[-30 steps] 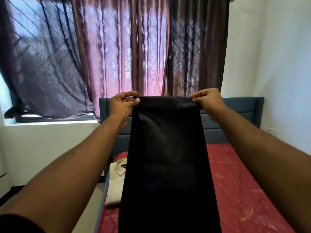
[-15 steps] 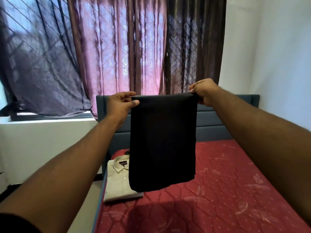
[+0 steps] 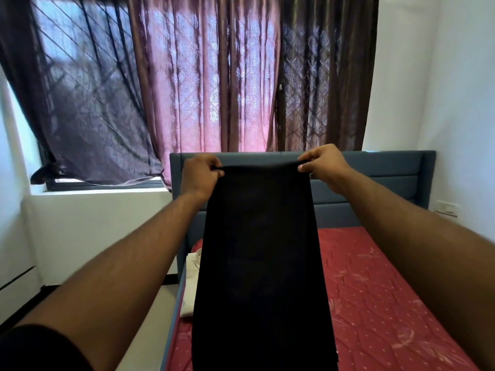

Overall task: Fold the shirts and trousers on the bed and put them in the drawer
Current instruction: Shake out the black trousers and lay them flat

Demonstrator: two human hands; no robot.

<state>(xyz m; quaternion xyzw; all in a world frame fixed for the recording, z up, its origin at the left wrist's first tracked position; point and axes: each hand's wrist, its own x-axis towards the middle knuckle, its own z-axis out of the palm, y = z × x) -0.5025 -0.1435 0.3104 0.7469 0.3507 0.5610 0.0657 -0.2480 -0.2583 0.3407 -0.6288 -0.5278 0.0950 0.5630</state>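
The bed [image 3: 388,303], bare red mattress against a blue headboard, lies ahead. Above it hang the black trousers [image 3: 262,263], held high at arm's length, probably so the cloth falls straight and flat for folding. A folded pale shirt [image 3: 191,282] lies at the mattress's left edge, partly hidden. The left hand [image 3: 201,174] and right hand [image 3: 320,163] each pinch a top corner

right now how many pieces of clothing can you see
2. Black trousers hang in the air, gripped at the top by the left hand and right hand. A pale shirt lies on the bed, partly hidden behind them.
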